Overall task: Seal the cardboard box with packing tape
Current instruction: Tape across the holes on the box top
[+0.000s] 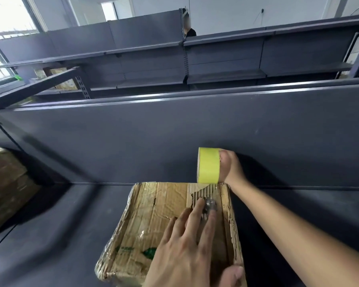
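A worn cardboard box (145,220) is seen in the lower middle of the frame, set on a dark grey shelf (71,224) with its far edge close to the shelf's upright back panel (133,141). The left hand (184,251) is laid flat on the right part of the box's top, fingers straight and slightly spread, the thumb lying by the box's right edge near the bottom of the frame. A crinkled, shiny stretch of tape (210,204) is pressed under the fingertips. A yellow tape roll (208,165) is held upright at the far right corner of the box, its lower rim touching the box's edge. The roll is gripped by the right hand (231,167), whose fingers are curled round its right side. A second cardboard box (4,187) is seen at the left edge of the frame. More grey shelving (216,59) fills the upper frame, and a person (190,31) is partly visible behind it.
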Tool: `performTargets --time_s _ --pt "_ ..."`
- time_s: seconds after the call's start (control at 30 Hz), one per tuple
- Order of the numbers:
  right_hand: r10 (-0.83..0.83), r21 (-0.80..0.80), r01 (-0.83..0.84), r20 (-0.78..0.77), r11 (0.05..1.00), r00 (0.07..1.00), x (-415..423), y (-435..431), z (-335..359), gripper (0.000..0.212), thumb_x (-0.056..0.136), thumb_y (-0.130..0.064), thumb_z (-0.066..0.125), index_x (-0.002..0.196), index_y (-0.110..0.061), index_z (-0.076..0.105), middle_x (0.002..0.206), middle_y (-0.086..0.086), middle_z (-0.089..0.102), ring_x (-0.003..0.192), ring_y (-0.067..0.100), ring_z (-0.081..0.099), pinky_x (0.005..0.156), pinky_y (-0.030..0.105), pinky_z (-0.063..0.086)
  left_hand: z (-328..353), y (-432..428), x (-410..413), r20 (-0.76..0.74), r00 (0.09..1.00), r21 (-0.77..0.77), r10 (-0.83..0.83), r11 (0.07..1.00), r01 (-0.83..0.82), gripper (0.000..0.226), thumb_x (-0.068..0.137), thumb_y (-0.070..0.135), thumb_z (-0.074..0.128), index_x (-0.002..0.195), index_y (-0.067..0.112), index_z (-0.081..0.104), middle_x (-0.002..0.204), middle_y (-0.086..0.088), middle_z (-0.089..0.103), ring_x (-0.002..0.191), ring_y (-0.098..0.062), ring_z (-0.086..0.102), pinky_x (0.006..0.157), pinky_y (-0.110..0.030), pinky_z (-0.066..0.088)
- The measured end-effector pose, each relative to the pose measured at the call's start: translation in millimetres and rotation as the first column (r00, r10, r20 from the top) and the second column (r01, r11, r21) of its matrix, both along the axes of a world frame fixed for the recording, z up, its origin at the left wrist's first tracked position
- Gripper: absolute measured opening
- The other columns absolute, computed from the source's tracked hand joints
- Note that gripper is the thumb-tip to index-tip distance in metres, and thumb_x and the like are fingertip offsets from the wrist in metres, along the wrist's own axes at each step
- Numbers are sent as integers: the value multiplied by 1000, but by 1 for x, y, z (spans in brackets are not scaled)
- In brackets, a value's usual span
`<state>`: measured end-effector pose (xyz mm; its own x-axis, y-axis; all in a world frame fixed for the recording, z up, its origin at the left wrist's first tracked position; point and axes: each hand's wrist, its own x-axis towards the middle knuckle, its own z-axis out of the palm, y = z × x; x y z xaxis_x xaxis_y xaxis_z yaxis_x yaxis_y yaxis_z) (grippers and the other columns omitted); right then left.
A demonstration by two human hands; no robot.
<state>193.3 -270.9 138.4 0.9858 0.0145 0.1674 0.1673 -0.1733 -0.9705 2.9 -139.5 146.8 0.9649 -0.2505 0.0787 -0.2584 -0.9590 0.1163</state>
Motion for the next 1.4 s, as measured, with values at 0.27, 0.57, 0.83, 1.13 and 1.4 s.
performTargets --time_s 0.27,0.57,0.83,1.13,1.4 --pt "169 -283 -280 -360 917 918 26 -4 -25 6 98 3 55 95 4 61 70 -8 43 70 4 42 46 8 34 -39 11 -6 449 815 81 -367 925 372 64 108 57 30 131 14 71 146 -7 60 138 -25 54 99 -42 57" --pt "413 135 -420 -590 897 694 14 -14 -42 27 84 -43 78 73 -19 69 74 4 67 60 15 60 68 29 45 -60 21 -2 419 753 362 -508 854 374 39 109 27 34 141 12 52 147 -5 60 137 -21 55 106 -36 52" --pt "466 -126 -520 -305 845 831 20 -13 4 13 91 -13 66 81 -11 75 90 13 75 81 24 69 71 36 55 -55 21 -2 365 798 223 -480 877 426 43 111 22 33 131 22 72 142 3 64 130 -14 61 103 -27 54" --pt "417 -104 -444 -209 890 884 6 -5 6 40 69 -24 66 90 9 68 91 26 73 78 27 66 71 43 51 -3 16 26 140 860 148 -491 869 473 65 106 65 32 118 20 77 150 -1 58 146 -18 46 116 -32 43" --pt "405 -61 -412 -98 909 909 5 -4 0 50 65 -31 66 87 13 59 83 32 66 70 24 61 64 45 50 -24 30 25 13 876 209 -483 858 470 68 108 64 26 159 21 37 168 -6 27 156 -29 16 122 -46 28"
